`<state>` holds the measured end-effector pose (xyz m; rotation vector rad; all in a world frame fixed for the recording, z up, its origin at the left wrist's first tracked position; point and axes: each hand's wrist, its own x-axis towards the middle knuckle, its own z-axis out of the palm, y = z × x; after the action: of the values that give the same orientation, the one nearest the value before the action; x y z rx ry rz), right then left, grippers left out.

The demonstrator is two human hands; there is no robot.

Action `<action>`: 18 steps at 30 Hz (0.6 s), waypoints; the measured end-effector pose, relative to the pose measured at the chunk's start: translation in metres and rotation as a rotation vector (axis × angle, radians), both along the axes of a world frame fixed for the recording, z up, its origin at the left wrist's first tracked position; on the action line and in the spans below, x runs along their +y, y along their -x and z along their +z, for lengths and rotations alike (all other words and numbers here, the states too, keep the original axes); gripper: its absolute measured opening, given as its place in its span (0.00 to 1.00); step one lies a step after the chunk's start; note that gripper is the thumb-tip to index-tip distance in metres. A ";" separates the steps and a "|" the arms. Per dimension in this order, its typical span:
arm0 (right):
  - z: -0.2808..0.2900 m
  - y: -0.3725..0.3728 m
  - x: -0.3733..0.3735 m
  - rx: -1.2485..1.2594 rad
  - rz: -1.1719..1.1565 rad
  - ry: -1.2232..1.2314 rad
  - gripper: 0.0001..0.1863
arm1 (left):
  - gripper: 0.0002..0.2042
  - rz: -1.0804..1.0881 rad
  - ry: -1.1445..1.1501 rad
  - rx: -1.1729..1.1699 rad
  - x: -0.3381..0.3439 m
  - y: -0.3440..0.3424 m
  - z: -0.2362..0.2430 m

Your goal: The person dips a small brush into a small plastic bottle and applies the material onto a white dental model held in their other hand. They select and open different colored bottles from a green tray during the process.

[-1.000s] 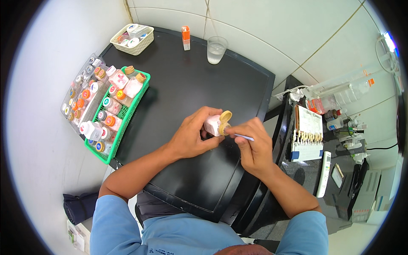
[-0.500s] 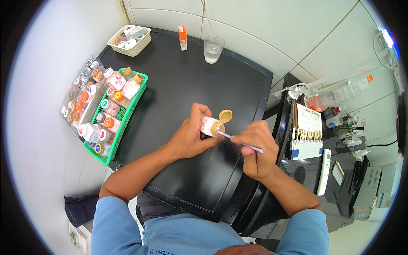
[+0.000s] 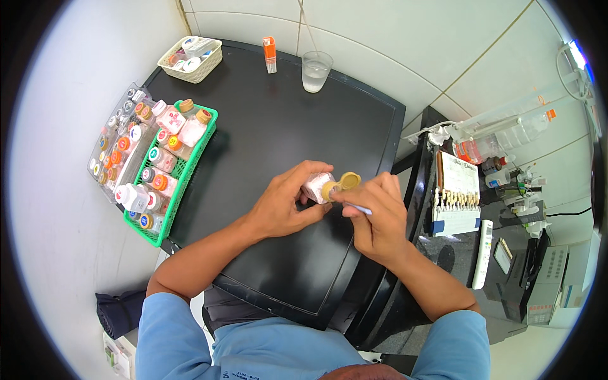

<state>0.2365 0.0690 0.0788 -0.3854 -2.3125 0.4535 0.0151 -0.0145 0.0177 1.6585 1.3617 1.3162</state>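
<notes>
My left hand (image 3: 288,199) is wrapped round a small clear bottle of pale pink powder (image 3: 315,187), tilted with its mouth toward the right. Its gold flip cap (image 3: 349,180) hangs open. In my right hand (image 3: 380,218) is a thin bluish-white stick-like tool (image 3: 361,208), pinched between the fingers. The tool's front end is hidden by my fingers close to the bottle's mouth, so I cannot see whether it is inside. Both hands are above the black table (image 3: 272,139).
At left, a green basket (image 3: 209,136) and a clear rack (image 3: 101,136) hold several capped bottles. Farther back stand a cream basket (image 3: 212,63), an orange-and-white box (image 3: 270,56) and a glass of clear liquid (image 3: 315,75). A tooth shade guide (image 3: 459,201) and white remote (image 3: 484,253) lie right.
My right hand has moved slightly up and left, closer to the bottle, covering the tool's front end. The bottle has turned a little, its mouth and cap shifting right.
</notes>
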 end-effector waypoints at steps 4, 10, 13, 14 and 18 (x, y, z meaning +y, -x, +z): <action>-0.007 -0.001 0.001 0.093 -0.018 0.024 0.10 | 0.31 0.002 0.030 -0.037 0.001 -0.002 -0.001; -0.005 0.000 0.000 0.081 0.006 0.066 0.10 | 0.31 0.004 0.088 -0.075 -0.001 -0.001 0.000; -0.007 -0.002 0.001 0.081 0.026 0.100 0.10 | 0.32 0.003 0.083 -0.047 0.000 0.000 0.001; -0.004 -0.003 0.000 0.092 0.029 0.084 0.09 | 0.31 0.013 0.063 -0.036 0.000 0.000 0.001; -0.010 0.000 0.002 0.079 0.002 0.140 0.09 | 0.30 0.043 0.046 -0.047 0.000 0.001 -0.003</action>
<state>0.2367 0.0707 0.0685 -0.4255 -2.2118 0.6234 0.0144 -0.0144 0.0146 1.5667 1.3961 1.3301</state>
